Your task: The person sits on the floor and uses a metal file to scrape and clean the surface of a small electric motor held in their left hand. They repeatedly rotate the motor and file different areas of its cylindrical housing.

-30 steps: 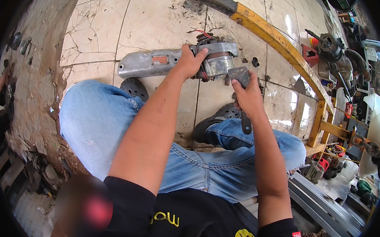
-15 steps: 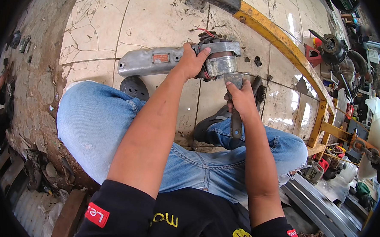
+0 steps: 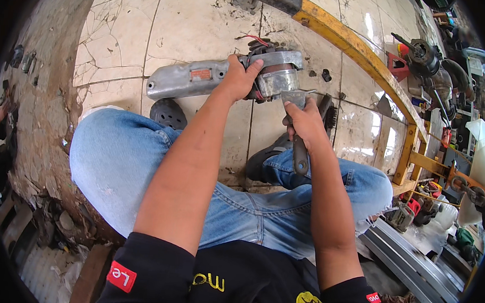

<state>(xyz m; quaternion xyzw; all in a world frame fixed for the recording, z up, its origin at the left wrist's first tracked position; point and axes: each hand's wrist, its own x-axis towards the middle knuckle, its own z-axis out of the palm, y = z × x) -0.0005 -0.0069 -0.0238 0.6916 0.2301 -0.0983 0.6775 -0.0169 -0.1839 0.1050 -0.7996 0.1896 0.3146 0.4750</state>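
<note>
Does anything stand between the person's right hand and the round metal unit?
The scraper held in the right hand: its blade sits between that hand and the near side of the round metal unit; whether they touch is unclear. A thin metal piece shows beside the blade. Nothing else visible is in the way.

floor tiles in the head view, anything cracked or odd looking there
Yes: the pale floor tiles at upper left carry a web of cracks, unlike the mostly unbroken ones nearby. Dark grime also smears the floor beyond the motor-like metal part that the left hand grips.
</note>
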